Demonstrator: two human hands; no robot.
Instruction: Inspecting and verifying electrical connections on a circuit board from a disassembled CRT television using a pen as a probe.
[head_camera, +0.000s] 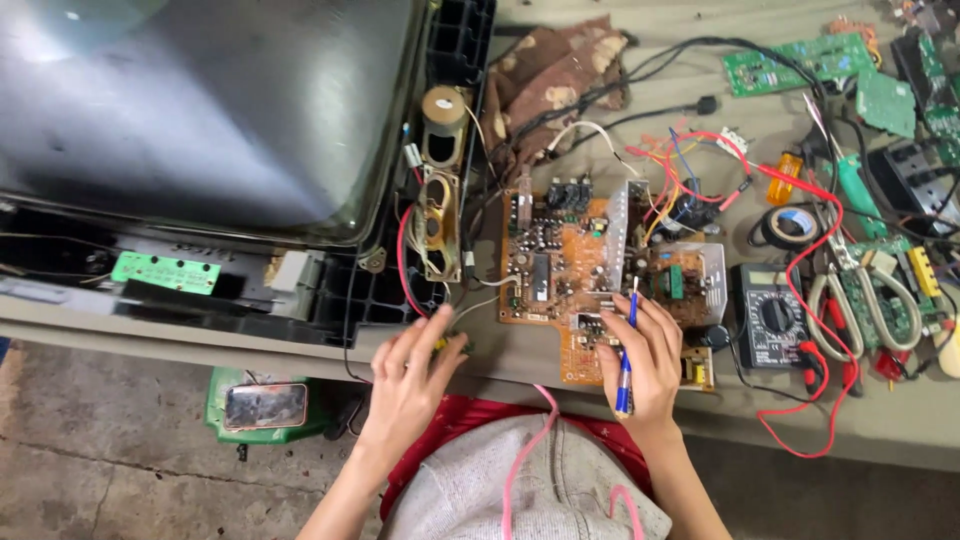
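The work looks to me somewhere in the middle. The television (200, 110) lies face down on the counter (520, 355) with its back cover off, so the grey tube and the black frame with two small speakers (440, 165) are open to see. The brown circuit board (585, 270) is already out of the case and lies flat on the counter, just beside the frame, with red and white wires running from it to the set.

The right hand (640, 355) rests on the near edge of the board, and its fingers (655, 320) are closed around a blue pen-shaped tool (627, 350) (I cannot tell if it is a pen or a probe) with the tip pointing up at the board parts. The left hand (410, 375) is at the counter edge, between the frame and the board; its fingers are half spread and seem to pinch a small yellowish part near a red wire, but this is too small to be sure.

To the right a black multimeter (772, 318) with red leads lies near, not touching the hand, then scissors (860, 300), a roll of tape (792, 225) and green boards (800, 60). Nothing shows reassembly: I judge the checking of the board is in hand, and closing the set is left.
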